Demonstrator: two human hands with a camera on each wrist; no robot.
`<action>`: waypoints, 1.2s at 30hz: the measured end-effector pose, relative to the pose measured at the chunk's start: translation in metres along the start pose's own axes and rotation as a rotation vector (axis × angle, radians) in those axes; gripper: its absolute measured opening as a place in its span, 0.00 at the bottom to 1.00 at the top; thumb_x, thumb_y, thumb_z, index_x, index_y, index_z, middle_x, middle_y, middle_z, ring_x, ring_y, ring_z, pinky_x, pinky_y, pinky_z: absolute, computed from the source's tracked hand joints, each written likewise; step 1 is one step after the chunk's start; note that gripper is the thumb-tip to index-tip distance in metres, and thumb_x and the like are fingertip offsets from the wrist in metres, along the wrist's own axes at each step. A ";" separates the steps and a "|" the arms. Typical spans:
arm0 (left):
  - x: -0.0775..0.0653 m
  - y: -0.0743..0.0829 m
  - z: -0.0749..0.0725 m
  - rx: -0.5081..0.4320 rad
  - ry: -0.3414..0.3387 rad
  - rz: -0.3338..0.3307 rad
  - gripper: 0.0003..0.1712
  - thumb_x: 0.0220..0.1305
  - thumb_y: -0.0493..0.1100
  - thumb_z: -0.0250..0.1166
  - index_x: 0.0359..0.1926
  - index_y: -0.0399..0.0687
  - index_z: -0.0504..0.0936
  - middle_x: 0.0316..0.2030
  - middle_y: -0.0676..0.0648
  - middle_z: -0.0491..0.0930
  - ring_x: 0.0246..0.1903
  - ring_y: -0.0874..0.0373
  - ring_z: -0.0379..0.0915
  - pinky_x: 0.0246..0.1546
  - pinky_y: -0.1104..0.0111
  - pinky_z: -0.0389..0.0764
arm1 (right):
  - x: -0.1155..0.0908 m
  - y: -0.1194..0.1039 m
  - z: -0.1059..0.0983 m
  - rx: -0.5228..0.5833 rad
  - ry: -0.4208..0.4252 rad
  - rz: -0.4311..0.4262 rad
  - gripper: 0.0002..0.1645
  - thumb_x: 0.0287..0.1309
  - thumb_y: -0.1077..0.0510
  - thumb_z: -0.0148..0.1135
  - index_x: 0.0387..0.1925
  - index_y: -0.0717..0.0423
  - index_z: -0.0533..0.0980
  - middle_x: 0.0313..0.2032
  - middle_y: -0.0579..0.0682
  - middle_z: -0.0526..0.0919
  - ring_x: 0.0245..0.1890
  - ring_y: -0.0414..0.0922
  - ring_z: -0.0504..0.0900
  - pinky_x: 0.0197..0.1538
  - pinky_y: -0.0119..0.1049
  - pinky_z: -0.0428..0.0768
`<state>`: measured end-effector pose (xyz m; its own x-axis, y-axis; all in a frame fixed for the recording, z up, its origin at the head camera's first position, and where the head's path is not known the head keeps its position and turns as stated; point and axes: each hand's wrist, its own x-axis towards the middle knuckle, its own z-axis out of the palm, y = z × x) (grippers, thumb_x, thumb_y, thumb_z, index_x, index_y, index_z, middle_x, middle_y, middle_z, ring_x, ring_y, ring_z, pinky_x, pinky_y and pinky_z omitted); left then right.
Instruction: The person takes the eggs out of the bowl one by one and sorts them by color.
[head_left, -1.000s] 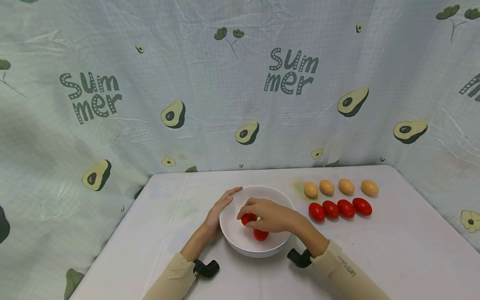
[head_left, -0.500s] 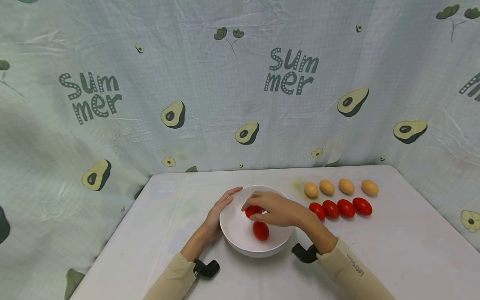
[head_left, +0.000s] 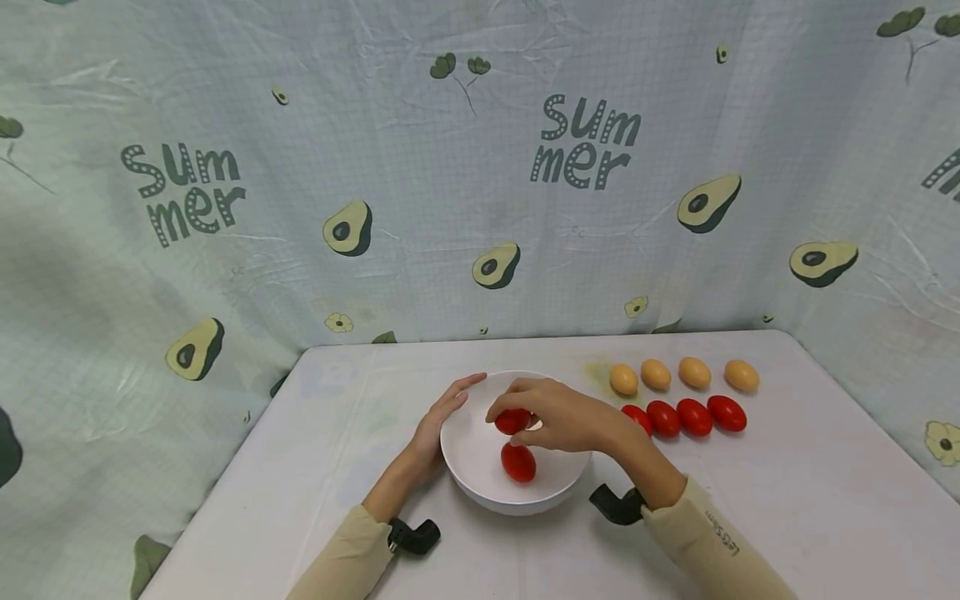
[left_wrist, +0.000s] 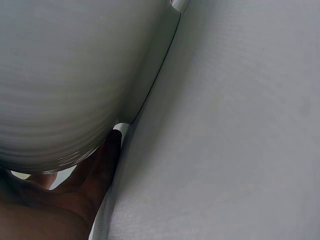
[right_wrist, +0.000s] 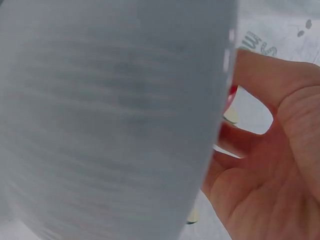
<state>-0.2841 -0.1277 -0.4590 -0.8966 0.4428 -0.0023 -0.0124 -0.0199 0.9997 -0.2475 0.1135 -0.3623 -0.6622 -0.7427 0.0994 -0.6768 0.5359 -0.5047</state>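
Note:
A white bowl (head_left: 480, 492) stands on the table. My left hand (head_left: 431, 427) lies against its left side, fingers extended along the wall up to the rim. In the left wrist view, fingers (left_wrist: 102, 170) touch the bowl's outside near its base. My right hand (head_left: 570, 414) is over the bowl's right half and pinches a smooth red egg-shaped piece (head_left: 512, 421) between fingers and thumb. A second red egg-shaped piece (head_left: 518, 462) lies on the bowl's bottom just below it. In the right wrist view, the bowl's wall (right_wrist: 115, 125) hides most of the held piece.
Right of the bowl, several red egg-shaped pieces (head_left: 694, 417) form a row, the leftmost partly behind my right wrist. Behind them runs a row of several yellow egg-shaped pieces (head_left: 694, 373). A printed curtain (head_left: 420, 167) hangs at the back of the white table (head_left: 360, 400).
My right hand has moved up and to the right inside the bowl with the red egg-shaped piece. The other piece has come into fuller view. My left hand has stayed in place.

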 end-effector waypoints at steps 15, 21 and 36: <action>0.001 0.001 0.002 0.028 0.021 0.001 0.29 0.81 0.56 0.40 0.78 0.64 0.63 0.80 0.53 0.57 0.77 0.49 0.56 0.72 0.63 0.71 | -0.007 0.001 -0.006 -0.032 0.032 0.006 0.25 0.64 0.59 0.70 0.62 0.49 0.78 0.52 0.44 0.83 0.51 0.42 0.81 0.51 0.32 0.86; 0.003 -0.001 0.003 0.021 0.024 -0.003 0.29 0.81 0.56 0.39 0.78 0.64 0.63 0.80 0.53 0.57 0.77 0.49 0.58 0.70 0.67 0.72 | -0.012 0.005 -0.007 -0.022 0.065 0.000 0.24 0.63 0.61 0.70 0.61 0.50 0.79 0.53 0.46 0.83 0.50 0.43 0.81 0.53 0.42 0.88; 0.000 -0.001 0.003 0.021 0.053 0.008 0.29 0.80 0.55 0.40 0.77 0.62 0.65 0.80 0.53 0.57 0.77 0.49 0.58 0.78 0.52 0.62 | -0.033 0.018 -0.022 0.015 0.104 0.126 0.26 0.64 0.58 0.70 0.62 0.51 0.75 0.52 0.44 0.83 0.53 0.45 0.82 0.54 0.42 0.88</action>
<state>-0.2827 -0.1251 -0.4602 -0.9189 0.3945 0.0054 0.0042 -0.0039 1.0000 -0.2446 0.1561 -0.3560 -0.7716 -0.6242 0.1223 -0.5822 0.6156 -0.5311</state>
